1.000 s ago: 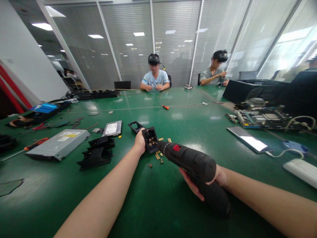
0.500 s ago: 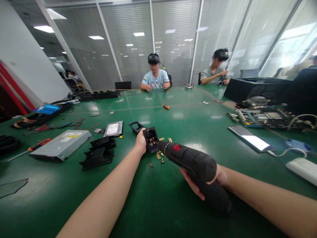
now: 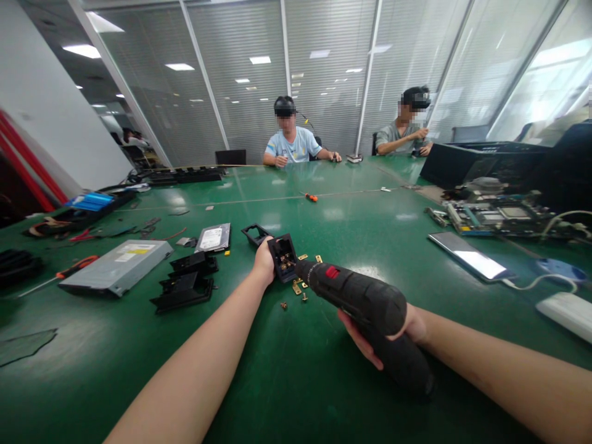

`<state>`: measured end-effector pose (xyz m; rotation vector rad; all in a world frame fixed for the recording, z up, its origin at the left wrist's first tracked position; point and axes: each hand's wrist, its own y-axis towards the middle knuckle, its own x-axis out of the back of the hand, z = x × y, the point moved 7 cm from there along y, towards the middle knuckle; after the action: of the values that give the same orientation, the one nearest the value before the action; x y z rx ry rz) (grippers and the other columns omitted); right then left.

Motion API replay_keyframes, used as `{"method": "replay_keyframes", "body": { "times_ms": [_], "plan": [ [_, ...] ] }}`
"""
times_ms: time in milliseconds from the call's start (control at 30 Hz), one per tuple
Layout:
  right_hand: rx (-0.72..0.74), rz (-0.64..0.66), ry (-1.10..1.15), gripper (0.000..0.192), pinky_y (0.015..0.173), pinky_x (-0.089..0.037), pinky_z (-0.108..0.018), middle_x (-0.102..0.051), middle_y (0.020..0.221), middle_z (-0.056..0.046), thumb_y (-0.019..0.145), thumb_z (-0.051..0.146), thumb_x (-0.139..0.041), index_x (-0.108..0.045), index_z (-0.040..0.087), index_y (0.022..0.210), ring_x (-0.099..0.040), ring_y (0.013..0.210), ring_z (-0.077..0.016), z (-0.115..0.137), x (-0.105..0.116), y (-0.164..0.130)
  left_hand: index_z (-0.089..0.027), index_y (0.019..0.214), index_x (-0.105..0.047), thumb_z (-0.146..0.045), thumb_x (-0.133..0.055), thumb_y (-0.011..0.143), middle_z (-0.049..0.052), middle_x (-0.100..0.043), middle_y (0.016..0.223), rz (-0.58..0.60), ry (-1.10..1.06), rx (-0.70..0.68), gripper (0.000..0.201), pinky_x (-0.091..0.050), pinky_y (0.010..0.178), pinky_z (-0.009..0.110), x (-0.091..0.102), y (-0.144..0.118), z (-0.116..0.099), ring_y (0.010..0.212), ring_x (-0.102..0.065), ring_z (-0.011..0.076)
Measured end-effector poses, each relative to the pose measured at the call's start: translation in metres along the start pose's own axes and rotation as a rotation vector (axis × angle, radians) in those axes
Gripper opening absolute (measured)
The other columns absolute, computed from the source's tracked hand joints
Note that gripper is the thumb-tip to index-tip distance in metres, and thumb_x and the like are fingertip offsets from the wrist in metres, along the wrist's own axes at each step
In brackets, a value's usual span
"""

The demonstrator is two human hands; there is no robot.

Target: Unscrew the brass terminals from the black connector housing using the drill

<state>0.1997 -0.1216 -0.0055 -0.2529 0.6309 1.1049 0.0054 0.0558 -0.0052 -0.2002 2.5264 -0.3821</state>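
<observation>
My left hand [image 3: 264, 261] is closed on a black plastic socket housing [image 3: 283, 258], tilted up with brass-coloured parts showing inside it. A black cordless drill [image 3: 354, 296] with a red switch is gripped in my right hand [image 3: 363, 342]. The drill's nose points left at the housing's open side; whether its bit touches anything inside I cannot tell. Beside and below the housing lie small brass plates [image 3: 296, 288] and loose screws [image 3: 283, 305] on the green table. Just behind my left hand sits a black plastic frame [image 3: 255, 235].
To the left are black plastic pieces [image 3: 185, 290], a hard drive [image 3: 214, 237], a grey optical drive [image 3: 118, 268] and an orange-handled screwdriver [image 3: 76, 267]. On the right lie a phone [image 3: 467, 256], a white power bank [image 3: 567, 314] and a circuit board [image 3: 504, 213]. Two people sit across the table.
My hands, the housing and the drill hold nearly the same place. The person opposite has stretched one arm out towards a small object on the table. The view has shifted slightly.
</observation>
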Motion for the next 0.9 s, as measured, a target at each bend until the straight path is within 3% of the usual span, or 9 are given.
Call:
{"method": "replay_keyframes", "body": {
  "times_ms": [900],
  "plan": [
    [-0.041,-0.057,-0.001,0.056,0.057,-0.066,-0.032,-0.080,0.081,-0.007,0.068,0.036,-0.098,-0.067,0.011,0.109,-0.078,0.063,-0.0227,-0.0051,0.0069,-0.0041,-0.021,0.079,-0.063,-0.040,-0.069,0.078,0.001,-0.064,0.060,0.014,-0.021,0.009,0.020,-0.059,0.064,0.037,0.0007,0.0023,0.0014,0.059,-0.069,0.0252]
  ]
}}
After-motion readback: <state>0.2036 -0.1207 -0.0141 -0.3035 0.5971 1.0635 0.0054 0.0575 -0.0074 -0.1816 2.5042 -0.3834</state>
